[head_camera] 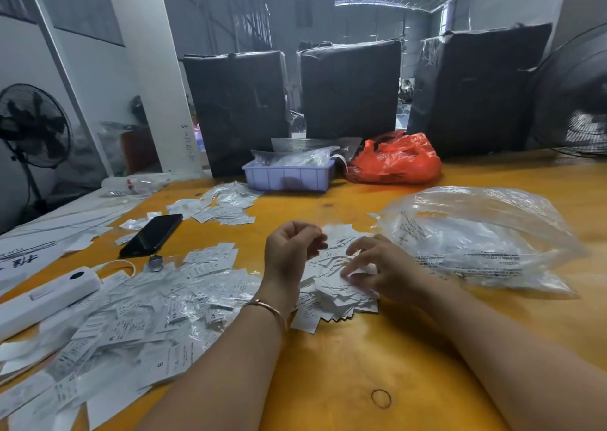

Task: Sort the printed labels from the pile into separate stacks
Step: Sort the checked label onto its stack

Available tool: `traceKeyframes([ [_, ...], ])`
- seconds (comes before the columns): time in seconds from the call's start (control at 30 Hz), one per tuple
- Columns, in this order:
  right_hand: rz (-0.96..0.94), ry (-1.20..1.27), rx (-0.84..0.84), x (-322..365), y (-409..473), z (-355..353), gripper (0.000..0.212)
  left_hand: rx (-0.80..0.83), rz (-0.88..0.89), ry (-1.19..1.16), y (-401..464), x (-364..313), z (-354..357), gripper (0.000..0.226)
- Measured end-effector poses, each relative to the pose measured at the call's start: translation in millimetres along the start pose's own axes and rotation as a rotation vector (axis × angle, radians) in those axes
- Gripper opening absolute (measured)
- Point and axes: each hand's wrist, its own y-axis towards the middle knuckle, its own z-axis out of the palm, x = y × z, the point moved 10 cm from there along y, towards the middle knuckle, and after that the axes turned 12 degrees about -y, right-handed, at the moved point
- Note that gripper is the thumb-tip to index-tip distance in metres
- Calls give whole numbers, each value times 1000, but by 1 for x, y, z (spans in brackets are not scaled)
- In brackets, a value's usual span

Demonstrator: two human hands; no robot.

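Both of my grips are down at the label pile (331, 286) on the yellow tabletop (345, 365). My left hand (290, 250) is raised just above the pile's left side, fingers curled in with the fingertips drawn together; whether a label is pinched between them I cannot tell. My right hand (381, 266) rests on the pile's right side, fingers bent, the tips pressing on the top labels. A thin bracelet (267, 309) circles my left wrist.

Left of my left hand lies a wide spread of sorted labels (141, 319), some in clear sleeves, with a smaller stack (210, 256) just beyond it. Farther off on that side are a black phone (151, 235), a white device (46, 297) with a cable, and more labels (226, 205) toward the far edge. Just right of my right hand sits a crumpled clear bag (479, 236) with printed text. Beyond both hands stand a lilac tray (289, 176) holding clear packets and a red bag (395, 159), touching neither. Near me, between my forearms, a rubber band (381, 398) lies flat. Three black wrapped bundles (349, 90) rise behind the tabletop, with a fan (34, 125) far left and another at the far right.
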Motion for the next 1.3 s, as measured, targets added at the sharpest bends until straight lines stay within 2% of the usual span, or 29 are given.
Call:
traceKeyframes([
  [0.07,-5,10,-19,0,1,1,15,70,34,124,-6,0,1,13],
  [0.2,-26,14,45,2,4,8,32,146,85,306,-13,-7,-8,11],
  [0.37,-47,-32,4,4,4,6,22,152,111,386,-15,-17,-19,9],
  [0.6,-31,-55,90,2,5,12,35,100,164,499,-25,-39,-66,7],
  [0.83,-74,-87,-23,11,4,1,25,87,150,501,-25,-45,-77,7],
  [0.93,-142,-112,-152,27,2,-10,13,208,69,572,-24,-30,-49,6],
  [1.1,-156,-12,-212,33,0,-16,8,306,45,590,-15,-27,-14,6],
  [1.3,5,299,-163,16,3,-11,8,155,-16,437,3,-21,-21,4],
])
